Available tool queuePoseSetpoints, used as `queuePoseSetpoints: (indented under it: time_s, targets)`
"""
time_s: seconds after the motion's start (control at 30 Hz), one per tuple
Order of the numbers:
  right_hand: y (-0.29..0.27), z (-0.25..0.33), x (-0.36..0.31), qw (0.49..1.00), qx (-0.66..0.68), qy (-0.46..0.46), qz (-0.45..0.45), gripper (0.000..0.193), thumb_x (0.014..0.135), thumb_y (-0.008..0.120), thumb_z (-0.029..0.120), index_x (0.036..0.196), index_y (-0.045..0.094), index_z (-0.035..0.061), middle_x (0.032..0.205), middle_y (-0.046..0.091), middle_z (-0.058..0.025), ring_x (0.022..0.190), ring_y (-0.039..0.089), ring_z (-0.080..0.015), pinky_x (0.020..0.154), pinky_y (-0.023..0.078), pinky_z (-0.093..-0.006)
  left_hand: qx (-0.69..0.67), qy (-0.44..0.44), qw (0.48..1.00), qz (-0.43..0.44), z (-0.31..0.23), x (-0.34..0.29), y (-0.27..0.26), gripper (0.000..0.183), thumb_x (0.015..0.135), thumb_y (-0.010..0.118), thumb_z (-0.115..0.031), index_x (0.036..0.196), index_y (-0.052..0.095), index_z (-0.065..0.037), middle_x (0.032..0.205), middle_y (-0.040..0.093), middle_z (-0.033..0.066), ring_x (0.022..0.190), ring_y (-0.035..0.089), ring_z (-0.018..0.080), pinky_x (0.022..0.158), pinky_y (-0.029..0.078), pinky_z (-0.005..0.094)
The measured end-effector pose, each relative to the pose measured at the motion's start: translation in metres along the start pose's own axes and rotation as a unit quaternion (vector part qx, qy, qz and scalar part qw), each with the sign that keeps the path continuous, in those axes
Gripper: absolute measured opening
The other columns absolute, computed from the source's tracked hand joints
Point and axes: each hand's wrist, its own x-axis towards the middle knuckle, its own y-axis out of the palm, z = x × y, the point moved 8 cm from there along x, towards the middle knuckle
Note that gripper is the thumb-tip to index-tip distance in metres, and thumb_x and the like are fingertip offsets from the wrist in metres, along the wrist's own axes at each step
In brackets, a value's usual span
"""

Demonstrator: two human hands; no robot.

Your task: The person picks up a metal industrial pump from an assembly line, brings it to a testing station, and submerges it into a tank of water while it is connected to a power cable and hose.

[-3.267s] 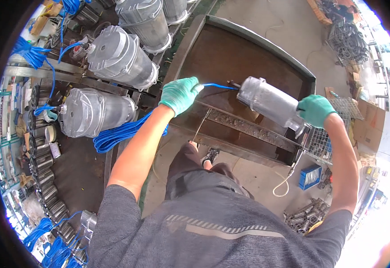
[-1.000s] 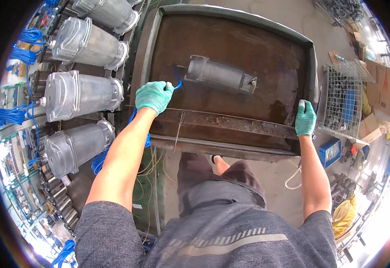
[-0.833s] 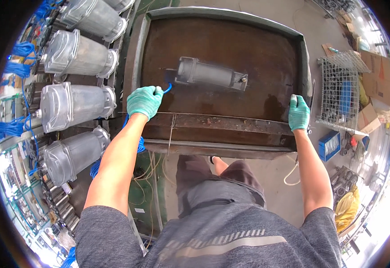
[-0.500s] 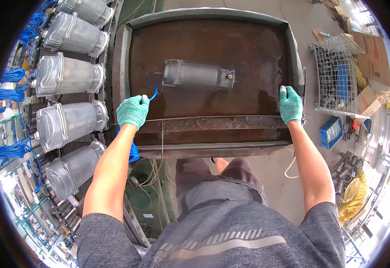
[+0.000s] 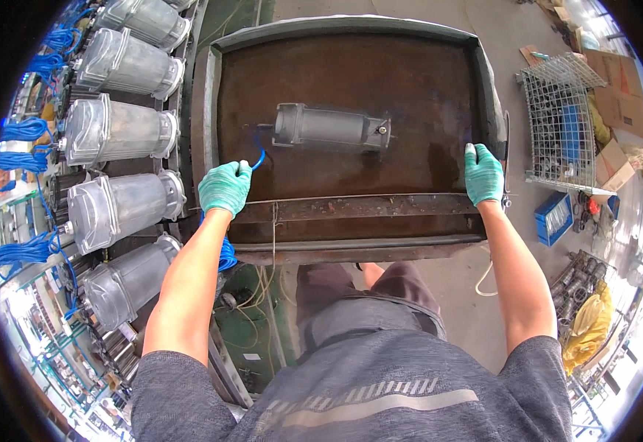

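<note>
A grey metal motor housing (image 5: pixel 332 127) lies on its side within a shallow dark tank (image 5: pixel 211 96), which appears to hold liquid. From its left end a blue cable (image 5: pixel 261 158) curves to my left hand (image 5: pixel 225 186). That hand, in a green glove, is closed at the tank's left side, with the cable passing through or under it; the exact grip is hidden. More blue cable (image 5: pixel 227 254) hangs coiled below my left forearm. Across the tank, my right hand (image 5: pixel 484 175), also green-gloved, is closed over the right rim, thumb side up.
Several similar grey housings (image 5: pixel 126 131) line a rack on the left, with blue cable bundles (image 5: pixel 23 250) beside them. On the right stand a wire basket (image 5: pixel 563 121), cardboard boxes (image 5: pixel 620 92), a blue bin (image 5: pixel 555 219) and a yellow bag (image 5: pixel 588 328). A metal bar (image 5: pixel 351 205) crosses the tank's near part.
The whole view has shifted slightly right and down. Relative to the tank, my hands and the housing stay in nearly the same places.
</note>
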Motion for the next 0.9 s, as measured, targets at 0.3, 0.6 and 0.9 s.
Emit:
queuePoseSetpoints:
  time_s: [0.3, 0.6, 0.9]
  targets:
    - [0.0003, 0.0025, -0.0005, 1.0, -0.008, -0.002, 0.006, 0.034, 0.104, 0.055, 0.035, 0.09, 0.063, 0.0053, 0.089, 0.067, -0.0256, 0.083, 0.063, -0.048, 0.073, 0.05, -0.0522, 0.005, -0.004, 1.0, 0.013, 0.0017, 0.0002, 0.0013, 0.044, 0.1, 0.051, -0.048, 0.086, 0.074, -0.014, 0.088, 0.072, 0.0175, 0.087, 0.069, 0.0412, 0.079, 0.054, 0.0525]
    - [-0.0008, 0.0032, -0.0009, 1.0, 0.001, 0.004, 0.01, 0.035, 0.104, 0.055, 0.037, 0.094, 0.066, 0.0049, 0.093, 0.068, -0.0255, 0.087, 0.063, -0.048, 0.076, 0.051, -0.0527, 0.006, -0.005, 1.0, 0.009, 0.0036, 0.0013, 0.0037, 0.043, 0.1, 0.051, -0.048, 0.086, 0.074, -0.014, 0.088, 0.072, 0.0173, 0.086, 0.069, 0.0414, 0.079, 0.053, 0.053]
    - [0.0021, -0.0018, 0.0003, 1.0, -0.015, 0.004, 0.008, 0.037, 0.104, 0.054, 0.039, 0.095, 0.067, 0.0058, 0.094, 0.069, -0.0247, 0.087, 0.065, -0.0472, 0.076, 0.052, -0.0532, 0.013, 0.003, 1.0, -0.003, 0.0024, 0.0023, 0.0045, 0.043, 0.1, 0.051, -0.047, 0.086, 0.074, -0.014, 0.088, 0.072, 0.018, 0.085, 0.068, 0.0416, 0.077, 0.053, 0.0531]
